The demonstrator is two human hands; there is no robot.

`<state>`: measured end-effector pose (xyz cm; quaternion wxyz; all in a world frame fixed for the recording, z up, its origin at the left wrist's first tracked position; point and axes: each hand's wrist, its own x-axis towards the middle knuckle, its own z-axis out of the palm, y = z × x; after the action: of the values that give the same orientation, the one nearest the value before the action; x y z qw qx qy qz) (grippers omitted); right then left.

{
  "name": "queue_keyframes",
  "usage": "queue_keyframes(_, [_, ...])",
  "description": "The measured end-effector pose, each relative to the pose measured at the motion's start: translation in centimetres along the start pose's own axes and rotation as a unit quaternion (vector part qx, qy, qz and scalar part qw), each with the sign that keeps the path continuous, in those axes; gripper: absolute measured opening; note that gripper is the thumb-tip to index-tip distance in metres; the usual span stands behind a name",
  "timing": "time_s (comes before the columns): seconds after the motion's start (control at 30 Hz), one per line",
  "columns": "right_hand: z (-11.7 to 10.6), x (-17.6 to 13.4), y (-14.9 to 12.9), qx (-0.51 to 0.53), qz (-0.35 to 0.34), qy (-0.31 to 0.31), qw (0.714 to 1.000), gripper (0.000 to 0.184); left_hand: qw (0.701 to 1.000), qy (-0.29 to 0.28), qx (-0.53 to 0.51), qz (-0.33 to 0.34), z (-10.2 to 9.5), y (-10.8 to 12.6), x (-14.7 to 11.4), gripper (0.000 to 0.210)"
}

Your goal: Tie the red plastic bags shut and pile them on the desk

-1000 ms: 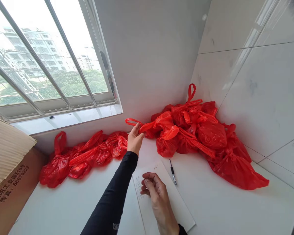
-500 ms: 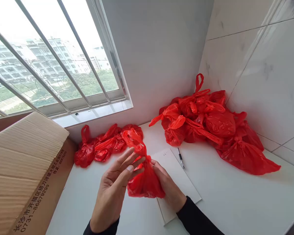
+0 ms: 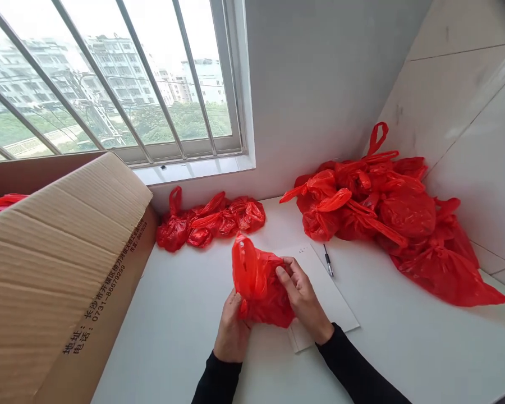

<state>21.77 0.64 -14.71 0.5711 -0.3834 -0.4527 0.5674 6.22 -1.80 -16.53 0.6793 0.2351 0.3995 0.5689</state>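
Between my two hands is a red plastic bag, held over the white tabletop with its loop handle sticking up and to the left. My left hand grips the bag's lower left side, thumb in front and the other fingers hidden behind it. My right hand pinches its right side, the thumb pressed on the red film. What the bag contains cannot be made out. Just to the right, partly under my right forearm, lies a white notepad with small marks near its top. A black pen rests along the pad's right edge.
Several red bags lie in a row below the window. A larger pile of red bags sits against the tiled wall at right. On the left stands an open cardboard box with red plastic inside. Window bars are behind.
My left hand, open beside the bag before, has closed on its lower left side. The bag's top has swung from upright to spread out toward the left. The view has shifted left.
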Motion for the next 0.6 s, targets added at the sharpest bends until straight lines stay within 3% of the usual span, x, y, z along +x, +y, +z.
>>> queue_keyframes(0.2, [-0.4, 0.1, -0.1, -0.018, 0.01, -0.008, 1.0, 0.03, 0.995, 0.016, 0.059, 0.077, -1.2, 0.2, 0.6, 0.039])
queue_keyframes(0.37, [-0.4, -0.2, -0.1, -0.017, 0.034, -0.058, 0.998, 0.029, 0.99, 0.025, 0.091, 0.108, -1.7, -0.2, 0.9, 0.03])
queue_keyframes(0.6, [-0.7, 0.1, 0.7, 0.011, 0.05, -0.017, 0.999, 0.031, 0.987, 0.03, 0.115, 0.111, -1.7, -0.7, 1.1, 0.038])
